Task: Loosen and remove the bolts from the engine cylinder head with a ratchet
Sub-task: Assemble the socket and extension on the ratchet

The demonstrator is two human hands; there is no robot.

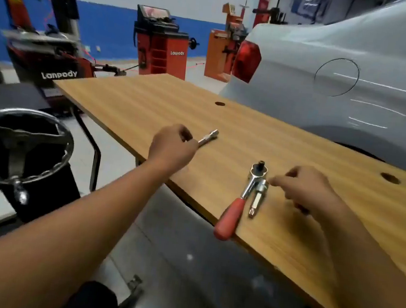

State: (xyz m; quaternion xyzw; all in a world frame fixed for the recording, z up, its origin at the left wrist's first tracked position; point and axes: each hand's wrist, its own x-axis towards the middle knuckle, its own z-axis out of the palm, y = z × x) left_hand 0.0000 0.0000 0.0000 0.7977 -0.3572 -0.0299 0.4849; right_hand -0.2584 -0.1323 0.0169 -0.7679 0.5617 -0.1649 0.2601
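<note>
We find the ratchet (241,195) lying on the bench (152,103), red handle overhanging its near edge, and judge it heavy, rigid steel best taken by that handle; left hand (170,148) pinches an extension bar (207,136), right hand (303,187) curled beside the ratchet head, its grip unclear.

Bare forearms, no sleeves; left hand (172,148), right hand (306,187) ungloved.

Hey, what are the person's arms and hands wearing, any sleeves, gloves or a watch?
Nothing shows on them: the left hand and right hand have no gloves, both forearms are bare with no sleeves in view, and no watch, ring or wristband is visible.
</note>
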